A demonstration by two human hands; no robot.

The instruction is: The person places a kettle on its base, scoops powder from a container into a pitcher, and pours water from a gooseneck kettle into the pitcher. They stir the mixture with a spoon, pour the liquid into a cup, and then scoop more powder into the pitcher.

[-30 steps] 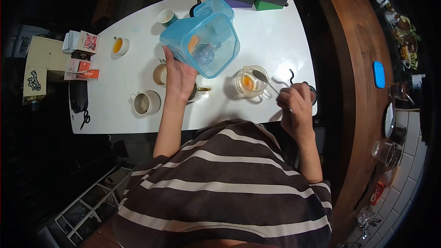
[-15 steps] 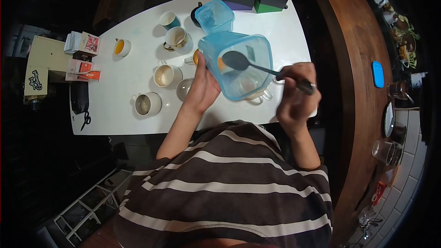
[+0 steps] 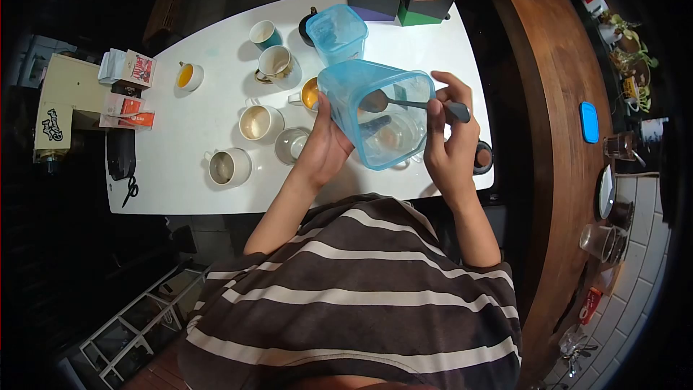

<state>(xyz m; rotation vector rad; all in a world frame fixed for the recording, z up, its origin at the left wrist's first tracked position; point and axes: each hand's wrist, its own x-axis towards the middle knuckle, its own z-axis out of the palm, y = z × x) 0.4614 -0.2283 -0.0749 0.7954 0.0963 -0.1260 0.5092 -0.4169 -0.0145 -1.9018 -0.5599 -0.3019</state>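
Observation:
My left hand [image 3: 326, 150] is closed on the side of a translucent blue plastic container [image 3: 343, 88], which is tilted with its mouth toward me and to the right. Between the thumb and fingers of my right hand [image 3: 455, 155] is a dark metal spoon [image 3: 375, 101]. Its bowl reaches inside the container's mouth. Through the clear plastic, glassware behind it shows blurred. A cup with orange inside [image 3: 310, 94] stands just left of the container, and a clear glass [image 3: 291, 145] stands by my left wrist.
Several cups, including a white mug [image 3: 229, 167] and a cream mug [image 3: 260, 123], stand on the white table [image 3: 166, 152]. A second blue container [image 3: 336, 32] and dark boxes [image 3: 375, 0] are at the back. Scissors [image 3: 131, 191] lie at the left edge. A wooden counter [image 3: 556, 173] runs along the right.
The spoon has swung lower to the right, and my right hand has turned with its fingers raised. The blue container has shifted slightly down and right in my left hand.

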